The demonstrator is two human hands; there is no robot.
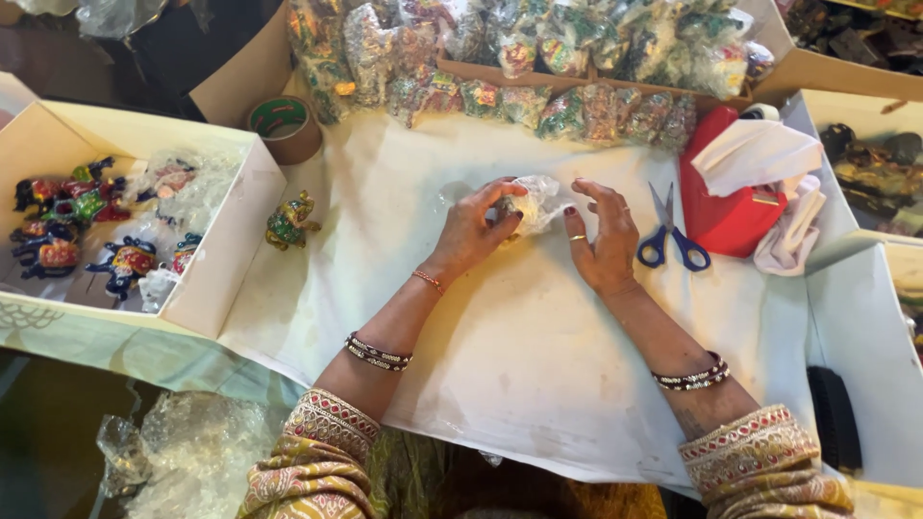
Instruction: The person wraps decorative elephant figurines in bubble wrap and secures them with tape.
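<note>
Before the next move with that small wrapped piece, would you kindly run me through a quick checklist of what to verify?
1. Left hand has a grip on the wrapped bundle: ok.
2. Right hand steadies it: cannot tell; fingers are at its edge, contact unclear.
3. Wrap fully closed around the piece: cannot tell.
4. Scissors lie close to the right hand: ok.
5. Tape roll within easy reach: not ok; it sits far off, by the box.
6. Loose elephant figurine stands apart from the hands: ok.
</note>
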